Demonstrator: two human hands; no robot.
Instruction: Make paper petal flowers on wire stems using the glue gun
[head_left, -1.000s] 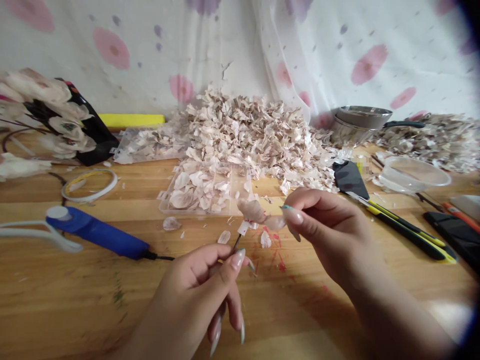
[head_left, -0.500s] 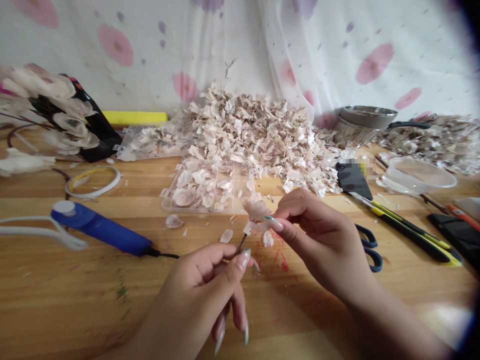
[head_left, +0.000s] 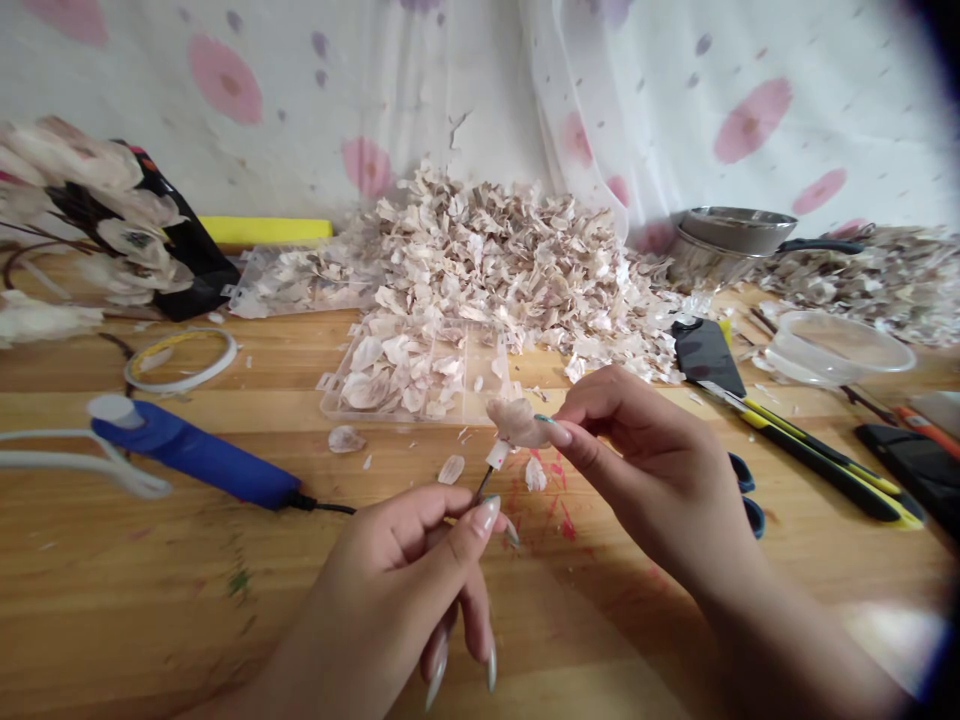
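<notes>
Between the thumb and forefinger of my left hand (head_left: 420,570) is a thin dark stem (head_left: 486,484), tilted up to the right. A small white piece (head_left: 496,455) caps its upper end. The fingertips of my right hand (head_left: 637,460) pinch a pale, translucent petal (head_left: 517,420) at its right edge. This petal touches or lies just above the white cap; I cannot tell if it is stuck on. On the wood beyond the hands stands a clear compartment tray (head_left: 480,400) with loose petals (head_left: 397,370) in it.
A large heap of dried petals (head_left: 495,260) backs the table (head_left: 172,600). Left are a blue corded tool (head_left: 202,455), a tape roll (head_left: 180,362) and a flower branch (head_left: 127,210). Right are scissors (head_left: 752,515), a yellow-black cutter (head_left: 817,450), a clear lid (head_left: 840,345) and a pan (head_left: 735,235).
My right hand has shifted slightly right, and the petal in it has turned and spread lower, baring more of the white cap. My left hand keeps the stem almost still.
</notes>
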